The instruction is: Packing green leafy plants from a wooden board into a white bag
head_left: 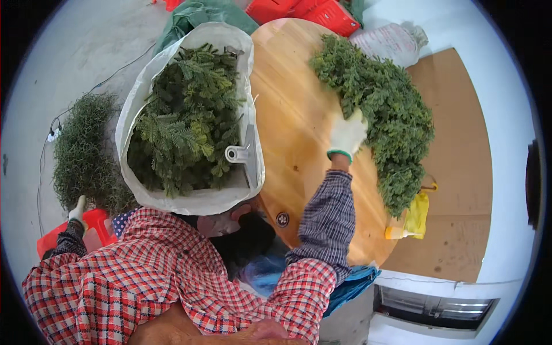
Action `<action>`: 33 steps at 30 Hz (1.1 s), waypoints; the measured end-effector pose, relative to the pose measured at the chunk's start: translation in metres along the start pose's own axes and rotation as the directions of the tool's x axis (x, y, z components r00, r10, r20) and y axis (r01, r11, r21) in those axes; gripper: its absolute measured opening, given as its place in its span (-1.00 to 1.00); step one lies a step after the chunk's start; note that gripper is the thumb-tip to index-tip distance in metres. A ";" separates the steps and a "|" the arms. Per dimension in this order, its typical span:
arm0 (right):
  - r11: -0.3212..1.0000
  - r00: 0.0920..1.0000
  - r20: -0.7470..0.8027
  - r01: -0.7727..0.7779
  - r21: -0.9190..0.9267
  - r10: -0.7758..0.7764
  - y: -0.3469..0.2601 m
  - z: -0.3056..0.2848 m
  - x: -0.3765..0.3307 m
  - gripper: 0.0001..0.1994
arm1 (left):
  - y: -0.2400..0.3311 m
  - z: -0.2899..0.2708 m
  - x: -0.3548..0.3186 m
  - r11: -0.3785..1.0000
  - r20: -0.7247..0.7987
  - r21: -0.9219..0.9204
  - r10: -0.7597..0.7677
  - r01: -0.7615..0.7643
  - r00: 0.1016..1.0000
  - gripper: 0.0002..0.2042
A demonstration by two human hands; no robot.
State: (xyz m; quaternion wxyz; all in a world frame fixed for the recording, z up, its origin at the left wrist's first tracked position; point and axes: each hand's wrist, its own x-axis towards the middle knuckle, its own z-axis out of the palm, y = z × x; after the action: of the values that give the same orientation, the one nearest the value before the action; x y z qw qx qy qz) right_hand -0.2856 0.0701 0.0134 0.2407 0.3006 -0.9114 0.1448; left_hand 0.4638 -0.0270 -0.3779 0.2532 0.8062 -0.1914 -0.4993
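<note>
My right hand (347, 134), in a white knitted glove with a green cuff, is above the round wooden table (290, 121). Its fingers look curled together at the inner edge of a long heap of leafy green sprigs (385, 115); whatever they hold is hidden. Low at the far left, my left hand (78, 211) wears a similar glove. It is beside a red plastic object (99, 225) and just below a pile of thin-leaved greenery (86, 152); its grip is too small to make out.
Between my arms stands a white sack (201, 202) full of fir branches (184, 123), with a grey metal piece (248, 155) at its right side. A yellow-capped bottle (398, 233) and a yellow pouch (418, 214) sit near the table's right edge, beside cardboard (457, 172). Red containers (310, 12) are behind.
</note>
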 end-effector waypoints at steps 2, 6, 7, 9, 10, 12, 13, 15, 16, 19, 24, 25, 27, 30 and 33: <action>0.959 0.945 0.164 -0.284 -0.013 0.283 0.005 0.011 0.021 -0.32 | -0.048 -0.075 0.103 0.880 0.215 0.181 0.401 -0.440 0.891 -0.41; 0.947 0.902 0.326 -0.210 -0.243 0.283 0.055 0.041 0.024 -0.55 | -0.003 -0.067 0.075 0.958 -0.208 -0.279 -0.001 -0.058 0.978 -0.54; 0.950 0.903 0.327 -0.207 -0.235 0.278 0.064 0.044 0.020 -0.55 | 0.007 -0.073 0.077 0.960 -0.241 -0.268 0.013 -0.079 0.970 -0.61; 0.986 0.969 0.228 -0.058 -0.157 0.093 0.083 0.047 0.008 -0.73 | 0.033 -0.072 0.089 0.906 -0.249 -0.352 0.152 -0.236 0.957 -0.64; 0.985 0.968 0.233 -0.057 -0.161 0.094 0.084 0.040 0.000 -0.73 | 0.052 -0.065 0.084 0.890 -0.254 -0.370 0.180 -0.268 0.950 -0.65; 0.987 0.950 0.313 0.053 -0.152 -0.002 0.080 0.015 -0.017 -0.82 | 0.099 -0.039 0.056 0.858 -0.220 -0.382 0.277 -0.344 0.935 -0.67; 0.975 0.937 0.347 0.109 -0.195 -0.035 0.088 0.007 -0.025 -0.81 | 0.124 -0.022 0.049 0.839 -0.176 -0.380 0.348 -0.390 0.921 -0.68; 0.963 0.893 0.451 0.135 -0.234 -0.016 0.088 -0.023 -0.048 -0.80 | 0.173 0.011 0.020 0.842 -0.103 -0.129 0.514 -0.524 0.851 -0.70; 0.959 0.881 0.473 0.128 -0.252 0.007 0.098 -0.036 -0.062 -0.77 | 0.197 0.030 -0.007 0.835 -0.052 -0.148 0.529 -0.530 0.847 -0.72; 0.938 0.801 0.597 0.173 -0.301 0.044 0.118 -0.068 -0.103 -0.73 | 0.235 0.062 -0.057 0.786 -0.020 -0.172 0.600 -0.594 0.800 -0.72; 0.927 0.803 0.556 0.013 -0.376 0.214 0.198 -0.120 -0.142 -0.71 | 0.265 0.106 -0.086 0.709 0.050 -0.138 0.702 -0.691 0.710 -0.65; 0.869 0.748 0.616 0.112 -0.482 0.245 0.211 -0.125 -0.138 -0.71 | 0.274 0.119 -0.113 0.715 0.055 -0.155 0.696 -0.682 0.716 -0.66; 0.788 0.699 0.656 0.219 -0.575 0.285 0.215 -0.133 -0.114 -0.70 | 0.293 0.151 -0.160 0.676 0.104 -0.227 0.732 -0.701 0.673 -0.70; 0.865 0.754 0.657 0.315 -0.390 0.021 0.167 -0.129 -0.049 -0.58 | 0.308 0.180 -0.230 0.553 0.169 -0.217 0.833 -0.805 0.526 -0.75; 0.990 0.942 0.315 0.137 -0.042 -0.117 0.094 -0.081 0.025 -0.27 | 0.310 0.186 -0.270 0.363 0.239 -0.138 0.915 -0.922 0.324 -0.77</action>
State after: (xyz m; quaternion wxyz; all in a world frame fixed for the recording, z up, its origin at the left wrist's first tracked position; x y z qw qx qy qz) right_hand -0.3322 0.1644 0.0837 0.1122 0.3699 -0.9209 0.0507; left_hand 0.1632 -0.1631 -0.0698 0.4519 0.4815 -0.6517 -0.3732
